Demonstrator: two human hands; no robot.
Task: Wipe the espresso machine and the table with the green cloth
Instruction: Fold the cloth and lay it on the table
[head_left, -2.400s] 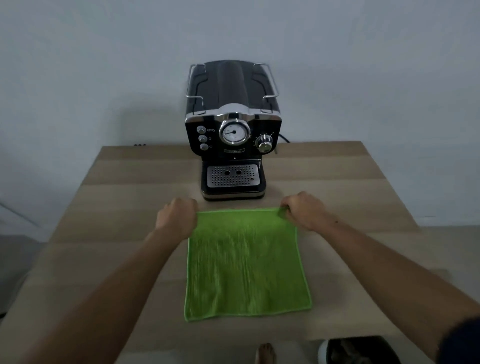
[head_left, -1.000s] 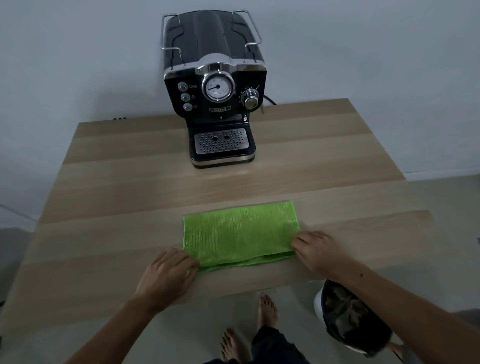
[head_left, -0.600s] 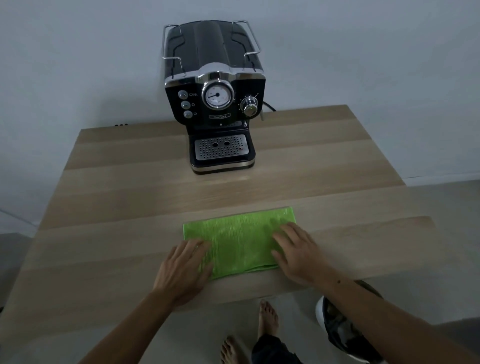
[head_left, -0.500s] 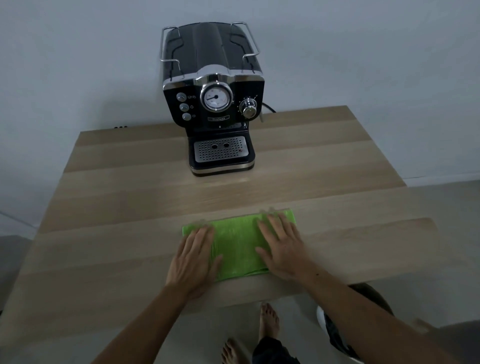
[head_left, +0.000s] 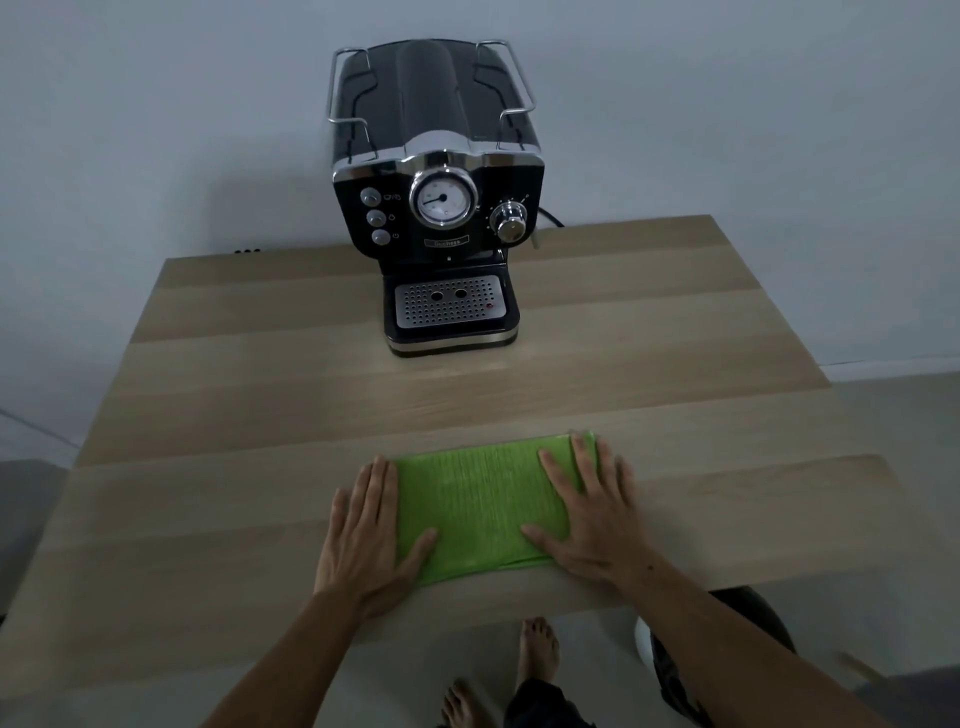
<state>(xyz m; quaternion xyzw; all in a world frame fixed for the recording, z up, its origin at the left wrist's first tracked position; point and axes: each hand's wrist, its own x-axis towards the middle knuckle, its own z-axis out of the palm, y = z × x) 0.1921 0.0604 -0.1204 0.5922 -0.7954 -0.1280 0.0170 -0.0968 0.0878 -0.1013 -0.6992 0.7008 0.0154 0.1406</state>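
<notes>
The green cloth (head_left: 478, 506) lies folded in half near the front edge of the wooden table (head_left: 260, 415). My left hand (head_left: 371, 530) rests flat on its left end, fingers spread, partly on the wood. My right hand (head_left: 589, 512) presses flat on its right end, fingers apart. Neither hand grips the cloth. The black espresso machine (head_left: 439, 202) with a round gauge, chrome knob and drip tray stands upright at the table's back middle, well beyond both hands.
A white wall stands right behind the table. The machine's cord (head_left: 550, 218) runs off behind its right side. Below the front edge are my bare feet (head_left: 537, 644) and a dark round object (head_left: 727, 654) on the floor at the right.
The cloth went from spread open to folded in half. Both hands then slid onto it from its near corners and now lie flat on its two ends.
</notes>
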